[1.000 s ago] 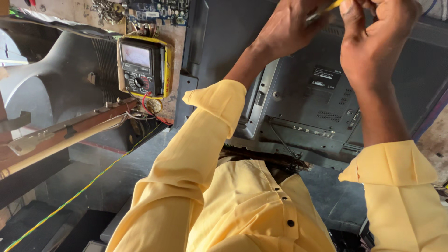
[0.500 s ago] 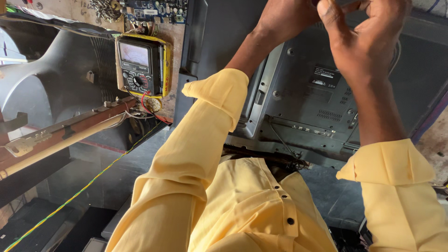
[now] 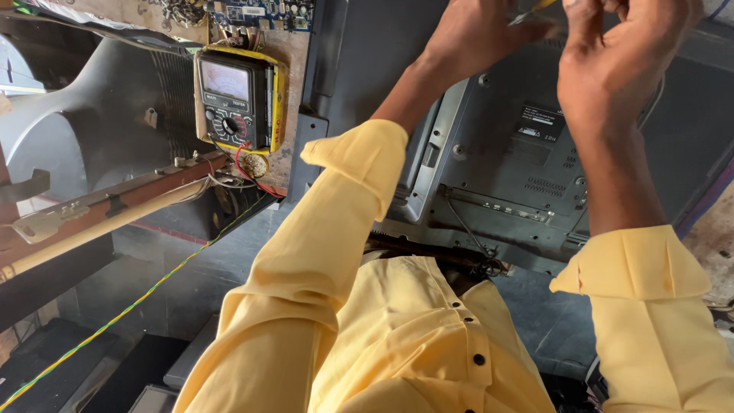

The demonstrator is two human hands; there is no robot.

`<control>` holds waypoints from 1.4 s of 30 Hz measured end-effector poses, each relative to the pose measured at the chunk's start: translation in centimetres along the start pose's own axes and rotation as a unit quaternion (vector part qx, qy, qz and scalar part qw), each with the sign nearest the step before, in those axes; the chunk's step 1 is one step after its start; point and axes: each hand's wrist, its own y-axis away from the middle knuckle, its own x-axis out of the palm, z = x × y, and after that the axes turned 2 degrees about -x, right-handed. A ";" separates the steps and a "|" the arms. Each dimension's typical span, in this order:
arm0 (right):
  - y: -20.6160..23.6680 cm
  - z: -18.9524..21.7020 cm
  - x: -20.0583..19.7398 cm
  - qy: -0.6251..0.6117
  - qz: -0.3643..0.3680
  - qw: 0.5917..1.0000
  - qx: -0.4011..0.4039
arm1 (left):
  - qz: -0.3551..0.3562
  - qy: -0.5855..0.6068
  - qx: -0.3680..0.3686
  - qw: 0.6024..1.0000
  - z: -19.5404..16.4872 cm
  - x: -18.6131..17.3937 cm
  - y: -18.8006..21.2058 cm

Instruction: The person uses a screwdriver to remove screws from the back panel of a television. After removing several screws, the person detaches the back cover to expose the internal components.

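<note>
Both hands are raised over the grey back panel of a flat television (image 3: 511,180), at the top edge of the view. My left hand (image 3: 483,40) is closed around a thin tool with a yellow end (image 3: 538,4) that is mostly cut off by the frame. Close beside that tool, my right hand (image 3: 621,55) has its fingers curled; its fingertips run out of view, so what they hold stays hidden. Yellow shirt sleeves cover both forearms up to the cuffs.
An analogue multimeter in a yellow case (image 3: 234,99) leans upright at the left, with red leads below it. Above it lies a circuit board (image 3: 258,12). A grey picture-tube housing (image 3: 92,130), a wooden bar (image 3: 99,222) and a green-yellow wire (image 3: 138,302) fill the left side.
Both hands have shifted slightly up and to the right, closer together at the frame's top. The yellow tool shows less than it did a second ago.
</note>
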 end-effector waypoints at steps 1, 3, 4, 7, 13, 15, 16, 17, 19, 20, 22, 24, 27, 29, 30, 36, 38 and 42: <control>-0.2 0.1 0.0 -0.006 -0.001 1.000 0.006 | -0.018 -0.015 -0.013 1.000 0.2 -0.3 0.7; -0.6 0.5 -0.4 -0.031 0.005 0.999 0.008 | -0.029 -0.024 -0.014 0.999 0.6 -1.1 1.9; -0.8 0.8 -0.7 -0.035 0.007 0.999 0.005 | -0.023 -0.017 -0.001 1.000 0.8 -1.7 2.7; -1.1 2.9 -1.9 -0.009 0.012 1.000 -0.019 | 0.015 0.024 -0.029 0.999 1.0 -2.7 3.9; -2.8 8.3 -4.0 -0.076 0.034 0.997 0.004 | -0.003 0.056 -0.038 0.998 0.3 -4.0 4.9; -3.1 9.8 -4.2 -0.088 0.034 0.996 0.000 | 0.002 0.076 -0.047 0.996 -0.1 -4.4 5.0; -3.2 10.4 -4.2 -0.095 0.036 0.995 -0.001 | -0.002 0.084 -0.050 0.995 -0.4 -4.5 5.0; -3.2 10.9 -4.2 -0.101 0.038 0.994 -0.001 | -0.005 0.092 -0.052 0.994 -0.6 -4.7 5.1; -3.2 11.4 -4.1 -0.111 0.039 0.993 -0.016 | -0.019 0.113 -0.045 0.992 -1.0 -4.9 5.1; -3.2 11.5 -4.0 -0.116 0.038 0.992 -0.030 | -0.026 0.124 -0.040 0.991 -1.1 -5.1 5.1; -3.1 11.7 -3.6 -0.127 0.037 0.990 -0.058 | -0.024 0.078 -0.033 0.996 -1.1 -5.6 5.1; -3.0 11.8 -3.0 -0.136 0.037 0.987 -0.076 | -0.026 0.038 -0.048 0.998 -0.5 -6.2 5.3; -3.1 11.6 -2.0 -0.123 0.035 0.989 -0.068 | -0.036 0.009 -0.129 0.991 0.8 -7.2 6.2; -3.1 11.5 -1.2 -0.081 0.032 0.995 -0.052 | -0.047 0.013 -0.213 0.976 1.6 -7.6 6.9; -3.0 11.4 -0.9 -0.072 0.033 0.996 -0.052 | -0.048 0.060 -0.197 0.977 2.0 -7.6 7.2; -2.1 11.1 1.5 -0.036 0.032 0.997 -0.061 | -0.022 0.173 -0.165 0.971 1.9 -8.3 8.0; -2.0 11.0 2.0 -0.041 0.031 0.996 -0.070 | -0.005 0.186 -0.189 0.964 1.1 -8.7 7.7; -1.6 11.1 2.2 -0.032 0.027 0.998 -0.049 | 0.029 0.174 -0.105 0.979 -0.9 -9.9 6.8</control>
